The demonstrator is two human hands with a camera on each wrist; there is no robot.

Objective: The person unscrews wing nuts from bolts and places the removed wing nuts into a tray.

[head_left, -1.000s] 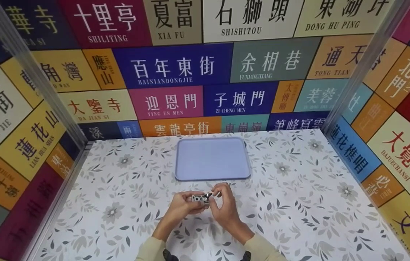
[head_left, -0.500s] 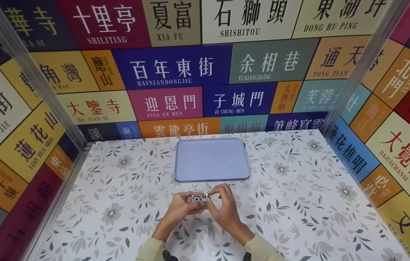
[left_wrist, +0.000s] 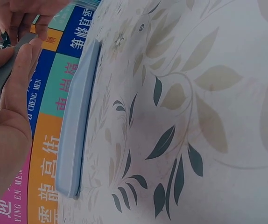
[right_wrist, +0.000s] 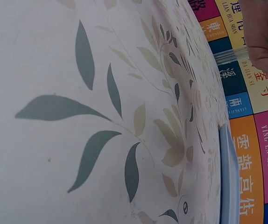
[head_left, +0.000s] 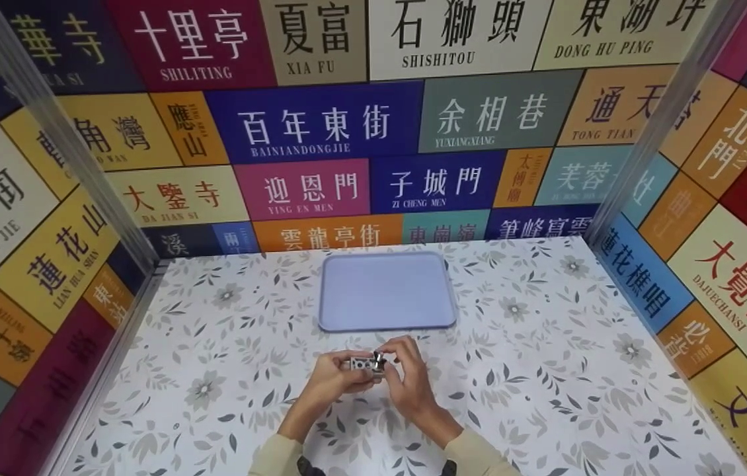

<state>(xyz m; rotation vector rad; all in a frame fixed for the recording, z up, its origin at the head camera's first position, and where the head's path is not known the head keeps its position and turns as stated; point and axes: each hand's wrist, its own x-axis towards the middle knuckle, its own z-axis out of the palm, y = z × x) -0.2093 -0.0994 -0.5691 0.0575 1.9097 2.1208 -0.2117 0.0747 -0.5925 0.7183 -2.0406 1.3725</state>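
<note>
Small rectangular silver-grey metal block (head_left: 361, 363) steadied above the table (head_left: 228, 410)

The left hand (head_left: 330, 373) grips the block between thumb and curled fingers, probably to keep its holed face and right end accessible. The right hand (head_left: 411, 373) bends index finger and thumb about the shiny metal fitting (head_left: 379, 361) at that end, seemingly for fine handling (whether they actually pinch it, I cannot tell). The block lies between the hands, mostly within the left one's grasp, on the near side of the flat lavender rectangular tray (head_left: 387, 292), well apart from its rim
</note>
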